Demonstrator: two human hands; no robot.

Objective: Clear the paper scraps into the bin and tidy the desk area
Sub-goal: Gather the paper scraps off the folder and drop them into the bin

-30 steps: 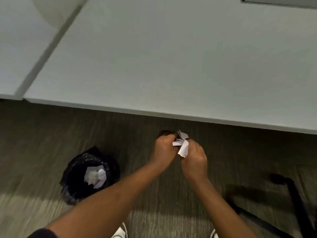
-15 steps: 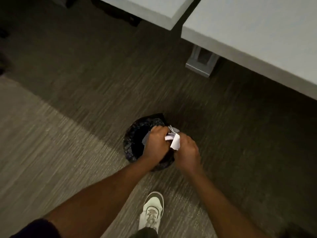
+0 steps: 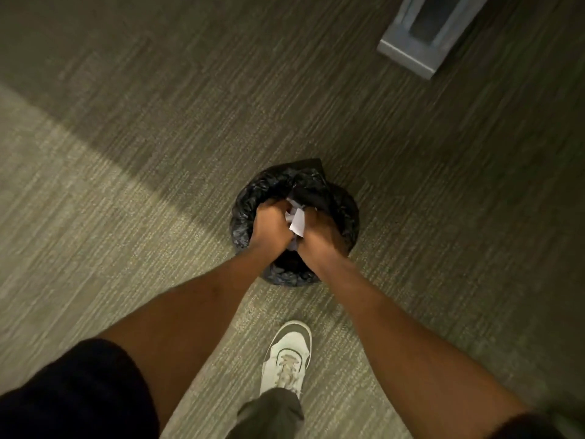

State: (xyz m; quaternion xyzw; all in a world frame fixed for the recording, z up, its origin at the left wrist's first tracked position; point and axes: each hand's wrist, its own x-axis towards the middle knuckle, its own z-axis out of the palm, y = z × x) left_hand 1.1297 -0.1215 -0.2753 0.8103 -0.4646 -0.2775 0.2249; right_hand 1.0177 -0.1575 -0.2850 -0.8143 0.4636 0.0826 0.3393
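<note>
Hands meet directly over the black-lined bin [image 3: 253,198]: left hand [image 3: 271,229] and right hand [image 3: 319,237], each grip closed, press white paper scraps [image 3: 297,220] between them; a white sneaker [image 3: 286,356] stands on carpet [image 3: 126,217] below the bin.

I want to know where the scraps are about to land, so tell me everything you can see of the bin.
The bin is small and round, lined with a crinkled, glossy black plastic bag folded over its rim, one flap poking out at the far side. It stands upright on the carpet, just ahead of a white shoe. Both hands, left hand and right hand, sit over its opening clutching white paper scraps, hiding most of the inside.
</note>
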